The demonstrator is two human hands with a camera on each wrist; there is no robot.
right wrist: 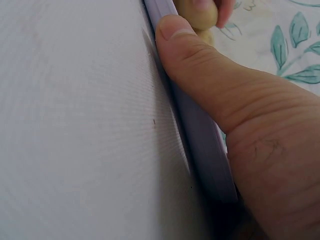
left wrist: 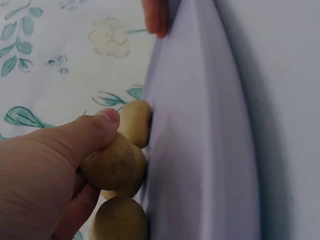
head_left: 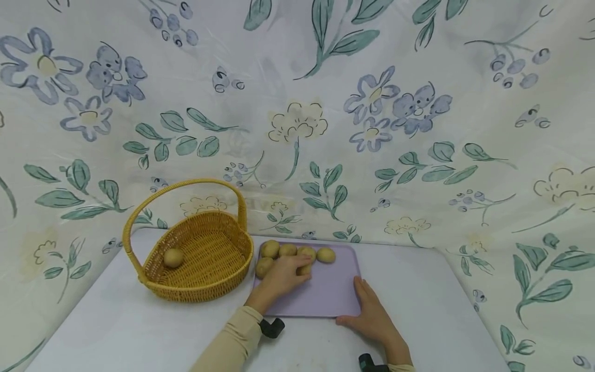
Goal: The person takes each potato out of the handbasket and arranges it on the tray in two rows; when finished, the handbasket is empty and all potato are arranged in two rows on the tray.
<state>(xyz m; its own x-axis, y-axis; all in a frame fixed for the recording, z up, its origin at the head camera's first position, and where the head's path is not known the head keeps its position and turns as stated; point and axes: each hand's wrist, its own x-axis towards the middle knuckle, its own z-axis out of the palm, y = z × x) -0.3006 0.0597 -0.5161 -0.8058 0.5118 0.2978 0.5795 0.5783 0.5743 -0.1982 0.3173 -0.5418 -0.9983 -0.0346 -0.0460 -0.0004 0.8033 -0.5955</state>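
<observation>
My left hand (head_left: 281,276) is over the left part of a lilac tray (head_left: 325,297) and pinches a potato (left wrist: 109,162) between thumb and fingers. Several more potatoes, one of them this potato (head_left: 326,254), lie along the tray's back and left side. At the tray's front right corner, my right hand (head_left: 374,315) holds the rim, thumb at the front edge and fingers along the right side. Up close in the right wrist view, the thumb (right wrist: 200,60) lies against the tray rim; the other fingers of that hand are mostly hidden there.
Left of the tray stands a yellow wicker basket (head_left: 197,295) with a tall arched handle (head_left: 200,181). A single potato (head_left: 174,258) lies inside it. Both stand on a white table (head_left: 418,289), and a flower-patterned cloth (head_left: 297,67) hangs behind.
</observation>
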